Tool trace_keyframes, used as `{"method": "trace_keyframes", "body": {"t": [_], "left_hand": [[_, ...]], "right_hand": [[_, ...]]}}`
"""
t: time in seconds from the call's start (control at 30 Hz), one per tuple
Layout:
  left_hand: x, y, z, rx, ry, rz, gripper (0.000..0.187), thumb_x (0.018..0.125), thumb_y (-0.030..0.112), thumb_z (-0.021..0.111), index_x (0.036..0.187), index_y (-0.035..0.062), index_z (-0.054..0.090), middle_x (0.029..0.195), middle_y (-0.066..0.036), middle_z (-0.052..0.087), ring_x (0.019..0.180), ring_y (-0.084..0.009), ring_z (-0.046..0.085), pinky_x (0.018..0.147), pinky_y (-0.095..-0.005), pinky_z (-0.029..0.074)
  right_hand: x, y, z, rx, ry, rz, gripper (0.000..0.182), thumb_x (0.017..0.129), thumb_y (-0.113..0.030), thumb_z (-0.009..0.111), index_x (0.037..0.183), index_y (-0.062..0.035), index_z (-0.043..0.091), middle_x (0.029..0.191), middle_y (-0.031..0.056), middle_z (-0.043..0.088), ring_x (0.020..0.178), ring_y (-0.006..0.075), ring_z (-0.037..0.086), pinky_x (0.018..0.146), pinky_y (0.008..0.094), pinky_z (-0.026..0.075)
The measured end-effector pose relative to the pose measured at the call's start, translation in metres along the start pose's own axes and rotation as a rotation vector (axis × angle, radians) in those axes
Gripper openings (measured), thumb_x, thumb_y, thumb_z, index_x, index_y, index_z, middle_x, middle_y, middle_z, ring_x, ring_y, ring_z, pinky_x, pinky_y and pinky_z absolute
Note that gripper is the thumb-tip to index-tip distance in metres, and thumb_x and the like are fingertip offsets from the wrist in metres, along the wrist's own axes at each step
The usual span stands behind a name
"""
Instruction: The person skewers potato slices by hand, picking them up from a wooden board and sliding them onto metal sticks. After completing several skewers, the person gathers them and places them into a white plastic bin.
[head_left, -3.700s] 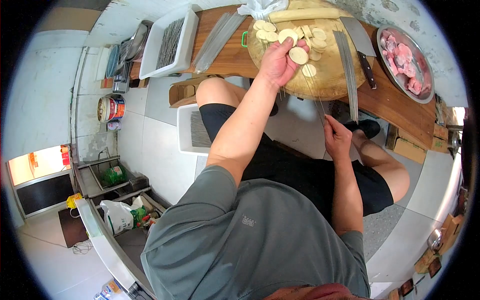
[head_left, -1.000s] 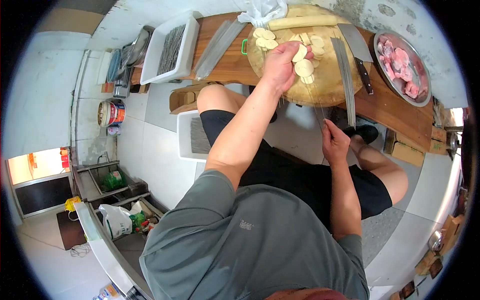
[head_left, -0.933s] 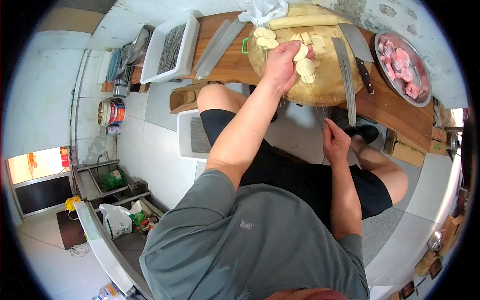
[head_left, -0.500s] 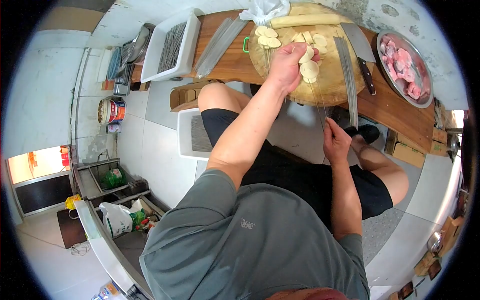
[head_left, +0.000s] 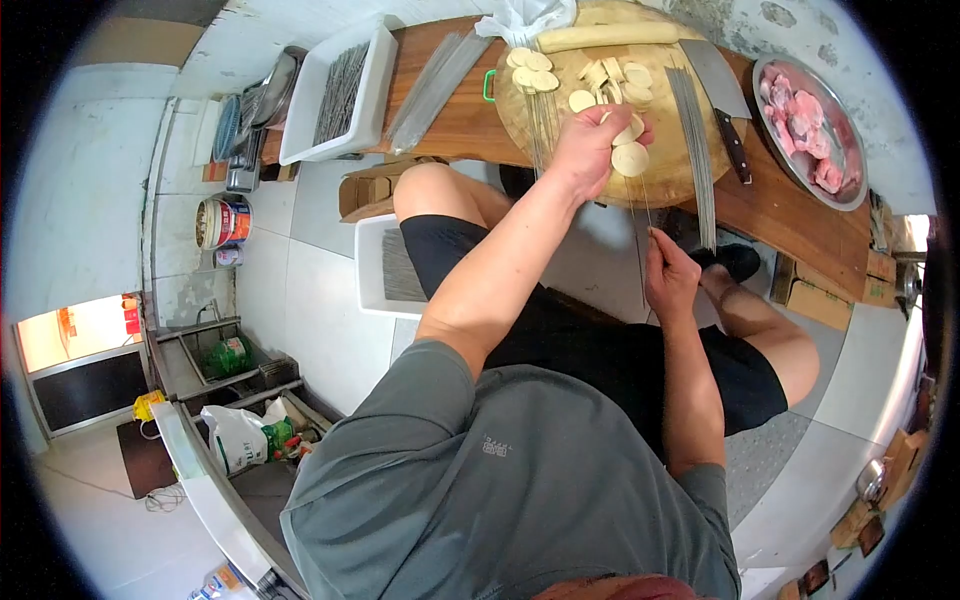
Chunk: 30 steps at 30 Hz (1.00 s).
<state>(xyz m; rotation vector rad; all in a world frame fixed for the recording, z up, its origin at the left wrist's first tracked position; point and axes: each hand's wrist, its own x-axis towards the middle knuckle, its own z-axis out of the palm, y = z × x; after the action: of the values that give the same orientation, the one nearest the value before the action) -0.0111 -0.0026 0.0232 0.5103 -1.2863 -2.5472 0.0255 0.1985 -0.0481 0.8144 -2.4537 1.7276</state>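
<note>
My left hand (head_left: 586, 152) is closed on pale round slices (head_left: 630, 159) at the near side of the round wooden chopping board (head_left: 668, 135). Thin metal skewers (head_left: 648, 204) run down from these slices to my right hand (head_left: 671, 274), which pinches their lower part above my lap. Beyond my left hand, loose cut slices (head_left: 637, 75) lie on the board, with a long pale roll (head_left: 610, 39) behind them. To the left, skewers threaded with slices (head_left: 533, 72) rest on the board. My left fingers partly cover the held slices.
A bundle of bare skewers (head_left: 694, 150) and a cleaver (head_left: 716, 80) lie at the board's right. Past them stands a metal bowl of raw meat (head_left: 808, 120). On the left are a white bin of skewers (head_left: 290, 140) and a plastic-wrapped skewer bundle (head_left: 437, 90).
My left hand has shifted slightly right and nearer to me with the slices. My right hand has risen a little along the skewers, narrowing the gap between the hands.
</note>
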Motion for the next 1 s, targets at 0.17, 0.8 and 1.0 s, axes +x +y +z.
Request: {"method": "trace_keyframes", "body": {"t": [0.17, 0.8, 1.0], "left_hand": [[0.0, -0.009, -0.004, -0.013, 0.034, -0.031, 0.021, 0.093, 0.018, 0.058, 0.094, -0.0022, 0.06, 0.091, -0.013, 0.066, 0.079, -0.0223, 0.066, 0.072, -0.0325, 0.054], [0.019, 0.01, -0.065, -0.092, 0.173, -0.116, 0.024, 0.095, 0.017, 0.052, 0.105, -0.0043, 0.054, 0.097, -0.013, 0.063, 0.081, -0.0215, 0.063, 0.069, -0.0319, 0.053], [0.009, 0.029, -0.098, 0.0, 0.419, -0.006, 0.021, 0.093, 0.017, 0.056, 0.106, 0.0, 0.055, 0.09, -0.006, 0.061, 0.078, -0.0171, 0.061, 0.068, -0.0283, 0.051]], "right_hand": [[-0.002, 0.004, 0.004, 0.019, -0.027, 0.067, 0.015, 0.085, -0.009, 0.064, 0.098, -0.0017, 0.068, 0.083, 0.0184, 0.068, 0.071, 0.0245, 0.068, 0.065, 0.0305, 0.052], [0.002, -0.019, 0.027, 0.542, -0.437, 0.628, 0.028, 0.089, -0.009, 0.06, 0.114, 0.001, 0.053, 0.078, 0.0035, 0.058, 0.061, 0.0103, 0.052, 0.054, 0.026, 0.044], [0.057, -0.03, 0.067, 0.386, -0.311, 0.489, 0.043, 0.083, -0.007, 0.063, 0.124, -0.0008, 0.049, 0.079, 0.0044, 0.059, 0.07, 0.0125, 0.055, 0.065, 0.0262, 0.045]]}}
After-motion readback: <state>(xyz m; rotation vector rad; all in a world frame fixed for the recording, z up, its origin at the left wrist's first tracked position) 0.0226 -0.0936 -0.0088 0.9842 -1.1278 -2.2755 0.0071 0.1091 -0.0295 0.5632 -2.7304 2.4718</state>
